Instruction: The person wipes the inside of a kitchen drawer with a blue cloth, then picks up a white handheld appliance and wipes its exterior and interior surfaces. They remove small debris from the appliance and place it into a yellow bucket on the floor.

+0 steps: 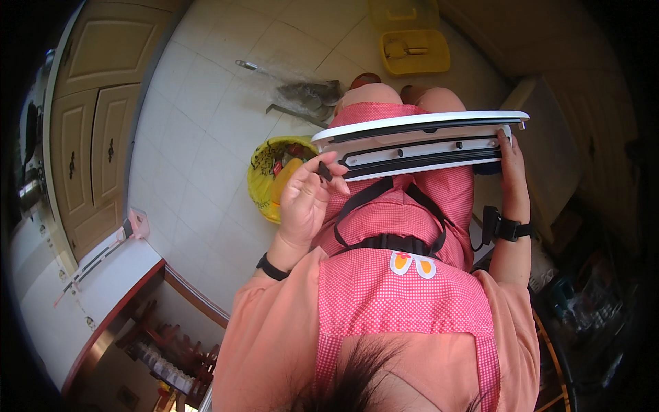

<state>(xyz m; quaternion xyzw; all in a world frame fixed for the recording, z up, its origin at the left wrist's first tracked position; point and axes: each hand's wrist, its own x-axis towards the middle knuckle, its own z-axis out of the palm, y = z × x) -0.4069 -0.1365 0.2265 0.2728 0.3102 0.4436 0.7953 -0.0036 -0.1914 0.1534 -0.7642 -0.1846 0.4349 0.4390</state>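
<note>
Across my lap stands a long white plastic panel with black seal strips and small black pegs on its inner side. My right hand grips its right end, the thumb on the inner side. My left hand is by the panel's left end and pinches a small dark piece between its fingers. What that piece is cannot be made out. Whether the left fingertips also touch the panel is unclear. Under the panel lies a pink checked apron over my legs.
A waste bin with a yellow liner stands left of my knees, with rubbish in it. Beyond it, a metal dustpan-like object lies on the tiled floor. An open yellow case is farther off. Wooden cabinets line the left.
</note>
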